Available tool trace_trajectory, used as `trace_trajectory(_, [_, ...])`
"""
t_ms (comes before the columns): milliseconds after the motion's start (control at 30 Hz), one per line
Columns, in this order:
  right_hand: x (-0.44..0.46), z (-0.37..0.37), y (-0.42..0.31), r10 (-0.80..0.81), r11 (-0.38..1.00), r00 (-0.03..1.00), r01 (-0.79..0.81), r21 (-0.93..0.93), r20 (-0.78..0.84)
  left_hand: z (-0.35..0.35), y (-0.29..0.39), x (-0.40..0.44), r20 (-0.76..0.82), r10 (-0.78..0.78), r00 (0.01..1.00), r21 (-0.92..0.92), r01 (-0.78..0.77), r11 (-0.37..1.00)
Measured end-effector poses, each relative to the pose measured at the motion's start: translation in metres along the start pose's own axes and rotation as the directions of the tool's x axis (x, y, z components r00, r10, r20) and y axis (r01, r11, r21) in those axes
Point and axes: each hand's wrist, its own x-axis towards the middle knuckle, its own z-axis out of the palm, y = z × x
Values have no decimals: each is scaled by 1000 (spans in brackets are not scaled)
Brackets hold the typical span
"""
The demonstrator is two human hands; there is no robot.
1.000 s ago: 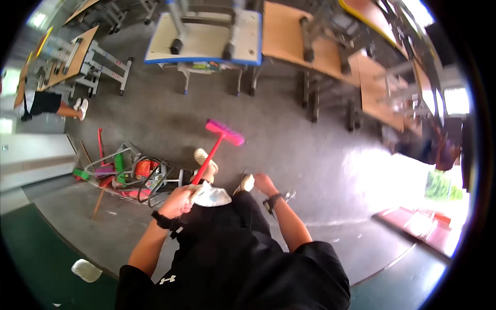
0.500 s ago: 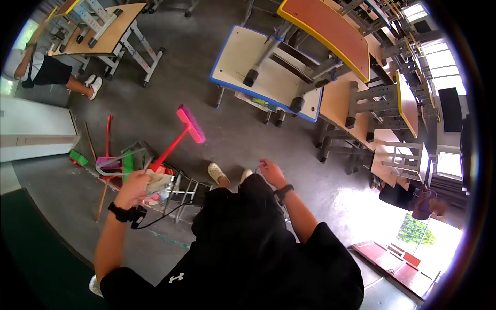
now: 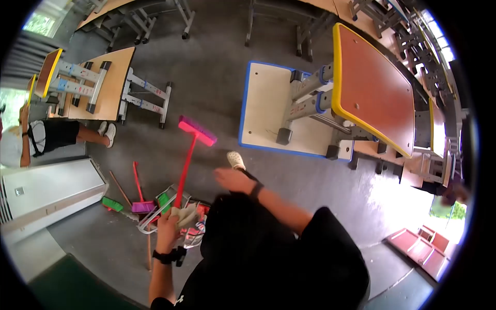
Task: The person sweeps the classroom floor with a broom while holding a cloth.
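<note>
My left hand (image 3: 166, 232) is closed around the handle of a red broom (image 3: 186, 173). The pink head (image 3: 197, 131) with purple bristles points away from me, over the grey floor. Against that hand lies a cream, cloth-like thing (image 3: 186, 215); whether my fingers grip it too I cannot tell. In front of my body, above one cream clog (image 3: 235, 159), my right hand (image 3: 235, 180) is empty, its fingers stretched out and a little blurred. Near my left hand are a purple-headed broom (image 3: 143, 206), a green brush head (image 3: 112, 204) and a metal-framed rack (image 3: 147, 226).
A white-topped desk (image 3: 268, 111) with a blue edge carries an upturned stool (image 3: 374, 88) at front right. More desks (image 3: 111, 77) stand at the left. A person in black shorts (image 3: 61, 137) is beside them, near a white cabinet (image 3: 51, 188).
My view has turned and shifted, so the desks sit lower and farther right. My left hand has carried the broom along. My right hand has swung inward across my body.
</note>
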Motion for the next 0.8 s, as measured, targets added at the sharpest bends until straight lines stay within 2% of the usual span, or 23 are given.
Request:
trace_trajectory(67, [46, -8, -23, -27, 1000, 1000, 27, 12, -13, -4, 31, 10, 29, -55, 998, -44, 57, 997])
trace_trajectory(167, [98, -17, -44, 23, 1000, 999, -23, 13, -22, 2, 90, 30, 25, -104, 994, -88, 105, 991])
trace_trajectory(200, [116, -14, -36, -11, 1000, 999, 11, 17, -35, -3, 104, 39, 47, -117, 992, -101, 121, 988])
trace_trajectory(233, [130, -12, -31, 11, 999, 1000, -11, -48, 6, -9, 118, 52, 72, -127, 989, -108, 134, 985])
trace_trajectory(267, [145, -10, -27, 34, 993, 999, -30, -114, 36, -18, 129, 68, 167, -62, 984, -100, 80, 992])
trace_trajectory(333, [172, -23, -43, 113, 960, 993, -100, -263, 35, -22, 156, 115, 164, -90, 982, -68, 102, 992])
trace_trajectory(367, [179, -35, -54, 133, 965, 991, -122, -231, 34, -21, 174, 132, 185, -133, 974, -47, 144, 989])
trace_trajectory(433, [202, -44, -63, 220, 947, 976, -213, -240, 3, -23, 193, 175, 249, -56, 967, 37, 48, 998])
trace_trajectory(500, [218, -48, -81, 290, 911, 955, -293, -290, -56, -10, 230, 215, 322, -99, 942, 42, 90, 995])
trace_trajectory(533, [235, -59, -88, 313, 890, 946, -323, -321, -84, -9, 249, 232, 312, -136, 940, 116, 104, 988])
trace_trajectory(567, [249, -61, -87, 253, 899, 963, -271, -345, -98, -9, 264, 245, 333, -101, 937, 138, 57, 989])
trace_trajectory(633, [266, -58, -98, 155, 919, 980, -190, -345, -127, -12, 295, 260, 369, -79, 926, 229, -9, 973])
trace_trajectory(667, [275, -66, -110, 231, 934, 954, -272, -233, -191, -12, 313, 272, 397, -117, 910, 226, 26, 974])
trace_trajectory(767, [304, -92, -124, 191, 947, 914, -267, -179, -358, 9, 367, 292, 370, -177, 912, 295, 65, 953])
trace_trajectory(800, [314, -98, -120, 264, 946, 920, -306, -109, -288, 17, 379, 304, 369, -173, 913, 313, 53, 948])
